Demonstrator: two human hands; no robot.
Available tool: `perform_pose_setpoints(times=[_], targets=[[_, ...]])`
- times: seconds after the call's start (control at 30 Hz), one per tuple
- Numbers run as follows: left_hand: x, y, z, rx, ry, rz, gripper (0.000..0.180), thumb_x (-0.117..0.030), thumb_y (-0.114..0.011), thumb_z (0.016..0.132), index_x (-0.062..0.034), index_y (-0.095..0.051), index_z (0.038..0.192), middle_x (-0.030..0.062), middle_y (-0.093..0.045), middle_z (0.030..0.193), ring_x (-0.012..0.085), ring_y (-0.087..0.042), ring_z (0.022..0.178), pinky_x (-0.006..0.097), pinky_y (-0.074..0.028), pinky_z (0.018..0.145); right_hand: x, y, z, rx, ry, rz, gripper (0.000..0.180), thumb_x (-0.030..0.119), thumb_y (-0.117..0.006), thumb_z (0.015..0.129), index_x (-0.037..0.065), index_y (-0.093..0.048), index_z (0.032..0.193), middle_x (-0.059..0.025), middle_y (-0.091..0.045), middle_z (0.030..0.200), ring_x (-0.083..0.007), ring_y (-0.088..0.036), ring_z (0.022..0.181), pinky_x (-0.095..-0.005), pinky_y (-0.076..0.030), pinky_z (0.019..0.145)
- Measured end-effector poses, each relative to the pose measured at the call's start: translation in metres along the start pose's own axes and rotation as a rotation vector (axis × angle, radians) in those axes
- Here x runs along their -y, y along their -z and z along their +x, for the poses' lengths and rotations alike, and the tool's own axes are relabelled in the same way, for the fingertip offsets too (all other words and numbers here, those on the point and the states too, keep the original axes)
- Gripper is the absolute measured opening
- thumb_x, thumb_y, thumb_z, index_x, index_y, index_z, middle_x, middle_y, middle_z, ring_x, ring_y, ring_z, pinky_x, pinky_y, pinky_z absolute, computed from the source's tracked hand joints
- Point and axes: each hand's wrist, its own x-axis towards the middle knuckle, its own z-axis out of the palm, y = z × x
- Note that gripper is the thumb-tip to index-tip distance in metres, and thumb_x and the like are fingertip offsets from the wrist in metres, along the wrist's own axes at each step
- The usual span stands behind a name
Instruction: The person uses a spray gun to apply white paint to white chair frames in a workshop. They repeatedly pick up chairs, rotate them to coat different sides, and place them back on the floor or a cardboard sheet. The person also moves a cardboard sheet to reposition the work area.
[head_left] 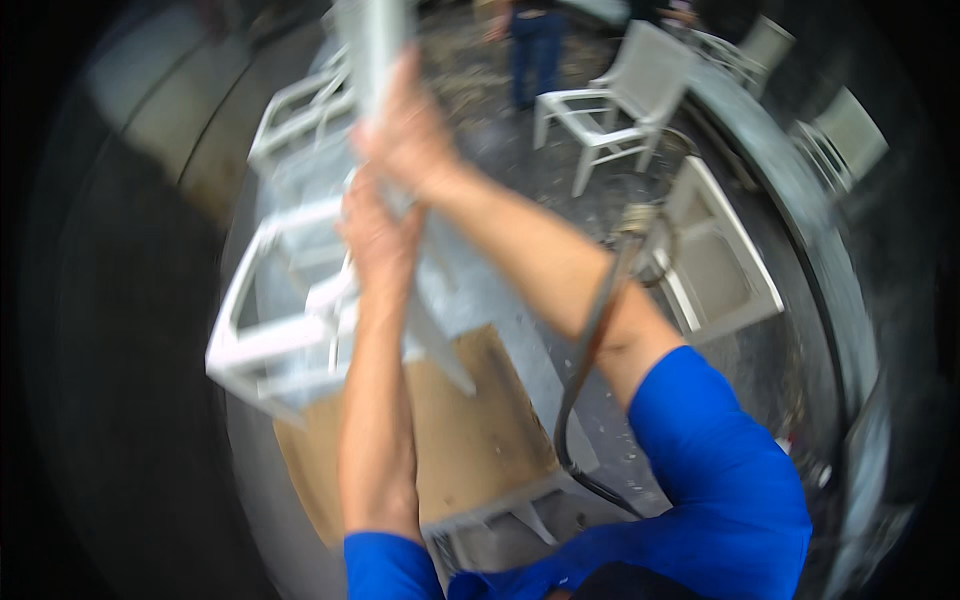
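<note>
Handling looked unfinished: left hand (pixel 378 230) and right hand (pixel 412 135) met a white panel (pixel 368 50) past the brown board's (pixel 475 425) far edge, finger closure indiscernible.

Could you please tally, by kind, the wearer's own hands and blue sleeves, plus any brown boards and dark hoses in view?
Hands: 2 (left hand, right hand)
Blue sleeves: 2 (left sleeve, right sleeve)
Brown board: 1
Dark hose: 1
Total: 6
</note>
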Motion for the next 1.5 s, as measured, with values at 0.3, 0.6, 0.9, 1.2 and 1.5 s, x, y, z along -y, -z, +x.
perform_pose_setpoints(times=[0.3, 0.6, 0.9, 1.2, 1.5], targets=[[0.026, 0.059, -0.531, 0.246, 2.012, 0.175, 0.093, -0.033, -0.075, 0.089, -0.0048, -0.024, 0.161, 0.0256, -0.035, 0.160, 0.0440, -0.029, 0.150, 0.052, -0.024, 0.124, -0.031, 0.000, 0.040, -0.057, 0.281, -0.468, 0.061, 0.036, -0.075, 0.088, 0.000, -0.043, 0.126, -0.0326, -0.062, 0.115, -0.0455, -0.064, 0.106, -0.0551, -0.055, 0.085], [-0.017, 0.033, -0.698, -0.526, 2.401, -0.243, 0.068, -0.023, -0.078, 0.084, 0.0053, -0.052, 0.140, 0.0258, -0.056, 0.144, 0.0372, -0.059, 0.130, 0.043, -0.052, 0.101, -0.053, 0.021, 0.097, 0.093, -0.284, -0.057, 0.063, 0.035, -0.079, 0.090, 0.002, -0.039, 0.126, -0.0183, -0.060, 0.113, -0.0285, -0.067, 0.090, -0.0454, -0.063, 0.068], [0.073, 0.017, -0.656, -1.726, 3.042, -0.250, 0.036, -0.020, -0.058, 0.100, -0.0088, -0.058, 0.135, 0.0139, -0.063, 0.138, 0.0311, -0.065, 0.120, 0.050, -0.056, 0.095, -0.006, 0.010, 0.055, 0.063, -0.152, -0.076, 0.088, 0.031, -0.082, 0.089, -0.011, -0.021, 0.137, -0.0284, -0.053, 0.133, -0.0282, -0.065, 0.107, -0.0425, -0.066, 0.066], [0.023, -0.007, -0.720, -0.919, 2.387, -0.110, 0.022, -0.017, -0.065, 0.098, -0.0057, -0.061, 0.117, 0.0116, -0.071, 0.107, 0.0256, -0.068, 0.100, 0.035, -0.052, 0.089, -0.012, 0.019, 0.042, -0.033, 0.043, -0.136, 0.090, 0.028, -0.087, 0.085, -0.011, -0.019, 0.129, -0.0299, -0.050, 0.130, -0.0279, -0.063, 0.108, -0.0399, -0.064, 0.082], [-0.036, 0.256, -0.706, -0.947, 1.926, 0.545, 0.028, -0.026, -0.067, 0.099, -0.0025, -0.059, 0.113, 0.0185, -0.071, 0.100, 0.0363, -0.066, 0.093, 0.041, -0.052, 0.086, -0.021, 0.012, 0.010, -0.028, 0.251, -0.260, 0.096, 0.028, -0.086, 0.086, -0.013, -0.013, 0.133, -0.0322, -0.054, 0.132, -0.0293, -0.063, 0.112, -0.0411, -0.059, 0.093]])
